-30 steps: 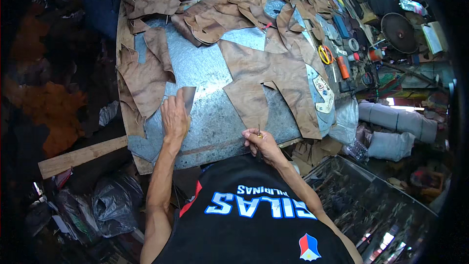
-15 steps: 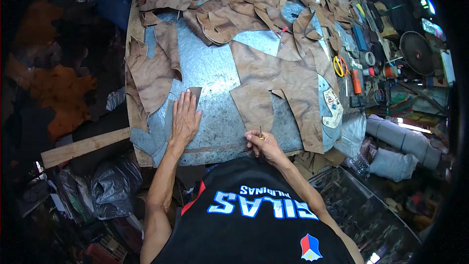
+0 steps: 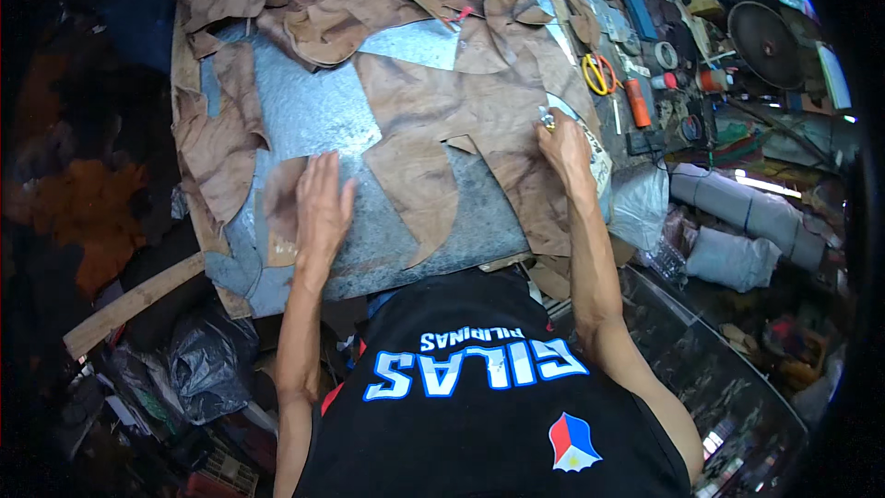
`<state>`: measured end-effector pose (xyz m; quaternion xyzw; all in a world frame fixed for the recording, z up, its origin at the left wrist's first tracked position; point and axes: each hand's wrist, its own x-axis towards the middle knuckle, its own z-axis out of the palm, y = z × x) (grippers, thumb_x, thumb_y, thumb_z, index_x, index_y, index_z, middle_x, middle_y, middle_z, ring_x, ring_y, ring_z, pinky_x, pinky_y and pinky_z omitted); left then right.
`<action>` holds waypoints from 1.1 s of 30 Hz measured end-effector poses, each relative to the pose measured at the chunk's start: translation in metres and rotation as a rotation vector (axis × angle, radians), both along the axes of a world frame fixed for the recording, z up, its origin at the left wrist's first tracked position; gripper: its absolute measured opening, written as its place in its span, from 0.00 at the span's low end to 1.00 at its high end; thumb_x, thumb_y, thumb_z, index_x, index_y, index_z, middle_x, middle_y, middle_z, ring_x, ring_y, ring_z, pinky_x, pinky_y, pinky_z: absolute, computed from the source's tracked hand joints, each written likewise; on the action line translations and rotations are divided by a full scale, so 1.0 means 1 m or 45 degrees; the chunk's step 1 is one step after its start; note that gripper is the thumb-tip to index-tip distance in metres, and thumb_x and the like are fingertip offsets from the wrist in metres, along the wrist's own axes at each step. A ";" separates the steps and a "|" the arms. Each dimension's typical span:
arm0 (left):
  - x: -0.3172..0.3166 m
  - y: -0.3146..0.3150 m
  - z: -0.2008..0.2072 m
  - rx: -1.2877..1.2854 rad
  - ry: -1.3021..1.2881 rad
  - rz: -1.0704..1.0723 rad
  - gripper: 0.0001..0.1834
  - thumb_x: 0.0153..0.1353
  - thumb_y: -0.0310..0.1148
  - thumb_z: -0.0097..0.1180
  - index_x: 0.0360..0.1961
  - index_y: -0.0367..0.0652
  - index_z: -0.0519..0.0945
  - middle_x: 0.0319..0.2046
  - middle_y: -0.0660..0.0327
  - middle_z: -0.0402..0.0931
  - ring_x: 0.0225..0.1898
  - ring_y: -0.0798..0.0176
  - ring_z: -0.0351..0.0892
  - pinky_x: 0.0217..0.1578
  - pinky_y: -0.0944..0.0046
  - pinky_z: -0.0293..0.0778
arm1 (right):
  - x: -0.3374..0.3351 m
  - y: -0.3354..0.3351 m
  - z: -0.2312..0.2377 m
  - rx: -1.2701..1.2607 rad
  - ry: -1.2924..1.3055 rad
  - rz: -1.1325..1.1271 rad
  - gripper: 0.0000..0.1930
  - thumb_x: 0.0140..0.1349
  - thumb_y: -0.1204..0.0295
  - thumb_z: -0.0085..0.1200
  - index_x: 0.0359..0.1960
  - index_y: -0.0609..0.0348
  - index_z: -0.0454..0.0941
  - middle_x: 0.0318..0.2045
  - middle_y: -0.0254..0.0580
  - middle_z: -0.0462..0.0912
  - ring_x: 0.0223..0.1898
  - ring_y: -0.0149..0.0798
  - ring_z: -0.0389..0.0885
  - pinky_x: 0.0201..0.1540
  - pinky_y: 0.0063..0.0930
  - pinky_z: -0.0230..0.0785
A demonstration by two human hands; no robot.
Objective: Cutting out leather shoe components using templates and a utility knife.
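My left hand [image 3: 323,209] is flat with its fingers stretched out, over a small brown leather piece [image 3: 282,186] that is partly hidden and a little blurred. My right hand [image 3: 566,149] is closed on a small slender tool [image 3: 548,120] with a brass-coloured part; its exact kind is unclear. That hand is at the right edge of a large cut leather sheet [image 3: 502,120], beside a pale pattern piece [image 3: 599,166] with marks on it. The sheet lies on a grey metal tabletop [image 3: 369,221]. A narrow curved tongue of leather hangs from its lower left part.
More brown leather pieces [image 3: 369,14] are heaped at the far side. Yellow-and-orange-handled scissors [image 3: 599,75] and an orange cylinder [image 3: 637,102] lie at the right. A wooden plank [image 3: 134,304] juts out at the left. Wrapped rolls [image 3: 747,206] are stacked beyond the right edge.
My right hand has moved from the table's near edge up and right to the sheet's right side. The left hand has shifted, uncovering more of the small leather piece. The whole view has shifted too.
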<state>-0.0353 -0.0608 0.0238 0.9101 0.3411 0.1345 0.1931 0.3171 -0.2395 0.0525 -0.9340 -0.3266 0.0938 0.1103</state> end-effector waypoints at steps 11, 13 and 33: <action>0.097 -0.013 -0.015 -0.563 -0.353 0.242 0.30 0.62 0.32 0.58 0.63 0.30 0.66 0.53 0.44 0.73 0.53 0.48 0.73 0.56 0.57 0.67 | 0.034 -0.002 -0.005 0.195 0.403 0.012 0.16 0.57 0.63 0.52 0.38 0.63 0.81 0.33 0.66 0.81 0.39 0.63 0.81 0.44 0.50 0.73; 0.095 -0.005 -0.018 -0.997 -0.528 0.492 0.29 0.63 0.30 0.57 0.64 0.32 0.67 0.51 0.51 0.75 0.50 0.58 0.75 0.52 0.63 0.70 | 0.025 0.003 0.014 0.164 0.402 0.113 0.16 0.55 0.67 0.50 0.41 0.63 0.81 0.32 0.65 0.81 0.39 0.63 0.81 0.44 0.49 0.73; 0.365 0.130 0.286 -0.129 -1.191 -0.359 0.27 0.62 0.38 0.60 0.63 0.51 0.72 0.56 0.48 0.75 0.54 0.51 0.77 0.57 0.59 0.71 | 0.416 0.089 0.062 1.506 0.871 -0.585 0.07 0.60 0.67 0.57 0.33 0.57 0.78 0.22 0.33 0.75 0.18 0.29 0.70 0.19 0.25 0.64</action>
